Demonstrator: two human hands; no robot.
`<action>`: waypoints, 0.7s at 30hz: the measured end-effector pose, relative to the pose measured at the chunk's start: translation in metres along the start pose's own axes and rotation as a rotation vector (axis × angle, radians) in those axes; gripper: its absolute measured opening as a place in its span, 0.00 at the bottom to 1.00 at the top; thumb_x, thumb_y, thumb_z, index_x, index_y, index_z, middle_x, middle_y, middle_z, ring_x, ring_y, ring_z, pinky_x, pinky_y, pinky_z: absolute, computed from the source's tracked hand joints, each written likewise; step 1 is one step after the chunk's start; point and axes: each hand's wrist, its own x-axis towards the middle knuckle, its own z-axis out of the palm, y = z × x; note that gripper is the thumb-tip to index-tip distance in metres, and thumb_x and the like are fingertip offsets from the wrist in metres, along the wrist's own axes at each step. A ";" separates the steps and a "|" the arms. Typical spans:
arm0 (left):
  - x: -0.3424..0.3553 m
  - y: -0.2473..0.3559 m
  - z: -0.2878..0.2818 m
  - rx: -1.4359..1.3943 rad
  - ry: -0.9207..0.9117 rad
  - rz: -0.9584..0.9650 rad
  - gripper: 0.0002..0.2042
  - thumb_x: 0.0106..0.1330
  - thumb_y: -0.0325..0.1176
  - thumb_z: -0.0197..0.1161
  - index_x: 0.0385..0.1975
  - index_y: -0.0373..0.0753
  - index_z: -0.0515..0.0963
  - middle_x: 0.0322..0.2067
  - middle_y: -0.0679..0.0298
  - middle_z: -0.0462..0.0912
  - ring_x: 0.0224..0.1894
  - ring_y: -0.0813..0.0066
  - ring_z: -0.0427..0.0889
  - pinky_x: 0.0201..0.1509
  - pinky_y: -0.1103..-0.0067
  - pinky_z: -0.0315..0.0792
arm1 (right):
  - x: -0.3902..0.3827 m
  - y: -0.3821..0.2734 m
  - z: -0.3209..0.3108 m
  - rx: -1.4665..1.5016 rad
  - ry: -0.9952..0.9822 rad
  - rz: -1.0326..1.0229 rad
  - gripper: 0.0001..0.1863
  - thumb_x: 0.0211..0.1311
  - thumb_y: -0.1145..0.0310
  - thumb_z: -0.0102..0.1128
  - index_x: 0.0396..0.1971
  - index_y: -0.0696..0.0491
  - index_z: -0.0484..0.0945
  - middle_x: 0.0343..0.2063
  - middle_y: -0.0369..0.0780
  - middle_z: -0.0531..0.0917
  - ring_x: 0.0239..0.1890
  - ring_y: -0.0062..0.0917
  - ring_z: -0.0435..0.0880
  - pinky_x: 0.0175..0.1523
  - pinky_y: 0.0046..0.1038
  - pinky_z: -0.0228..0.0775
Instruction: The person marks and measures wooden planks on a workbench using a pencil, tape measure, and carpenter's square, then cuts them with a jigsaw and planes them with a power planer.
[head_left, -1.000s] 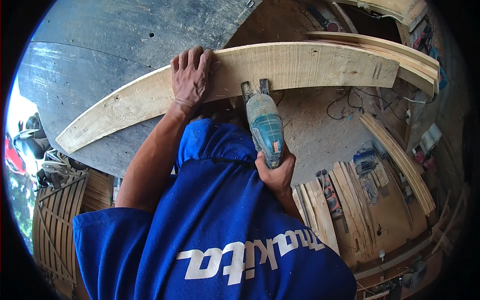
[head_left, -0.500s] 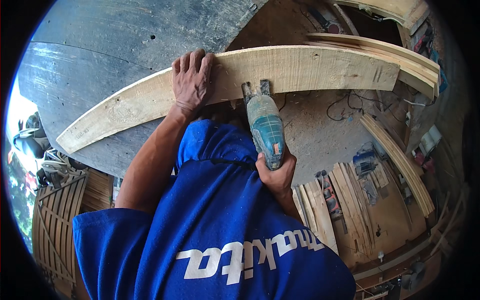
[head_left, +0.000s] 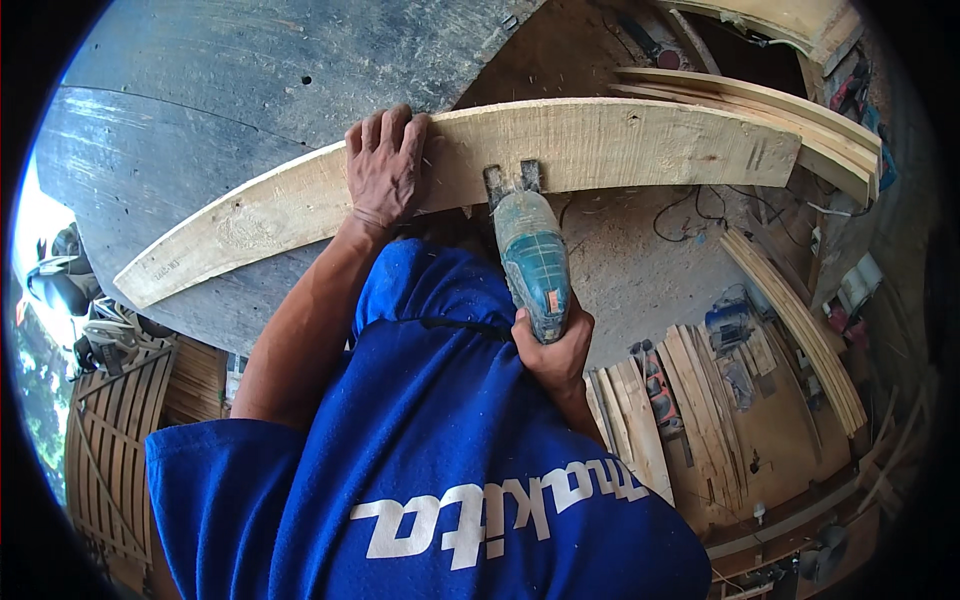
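Left hand (head_left: 387, 172): fingers clasping curved pale wooden board (head_left: 610, 148). Right hand (head_left: 556, 352) gripping dusty teal jigsaw (head_left: 532, 250) at board's near edge.

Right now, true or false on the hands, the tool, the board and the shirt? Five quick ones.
1. The right hand grips the rear of the tool. True.
2. The left hand is clear of the board. False: it rests on the board, fingers at the far edge.
3. The tool's forked front overlaps the board's near edge. True.
4. The board is straight-sided. False: both long edges curve, beyond what the lens bends.
5. The shirt is red. False: the shirt is blue.
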 end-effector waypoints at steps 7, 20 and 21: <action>0.001 0.002 -0.003 -0.004 -0.010 -0.018 0.16 0.68 0.41 0.58 0.52 0.45 0.73 0.51 0.62 0.74 0.57 0.60 0.70 0.62 0.63 0.59 | 0.002 0.001 0.001 0.017 -0.005 0.012 0.20 0.47 0.72 0.66 0.42 0.62 0.78 0.27 0.51 0.84 0.31 0.44 0.88 0.39 0.37 0.79; -0.001 -0.002 0.000 -0.035 -0.014 -0.018 0.17 0.68 0.43 0.58 0.53 0.45 0.73 0.52 0.60 0.74 0.57 0.56 0.71 0.61 0.61 0.60 | 0.007 -0.003 0.000 0.000 -0.011 0.022 0.20 0.46 0.72 0.66 0.41 0.62 0.77 0.26 0.50 0.83 0.29 0.44 0.88 0.38 0.37 0.79; -0.001 -0.002 0.000 -0.022 -0.028 -0.016 0.17 0.66 0.40 0.55 0.54 0.45 0.73 0.52 0.61 0.73 0.57 0.58 0.70 0.62 0.63 0.59 | 0.007 -0.003 0.000 -0.009 -0.005 0.017 0.20 0.46 0.72 0.66 0.41 0.63 0.77 0.26 0.50 0.83 0.29 0.44 0.88 0.38 0.37 0.79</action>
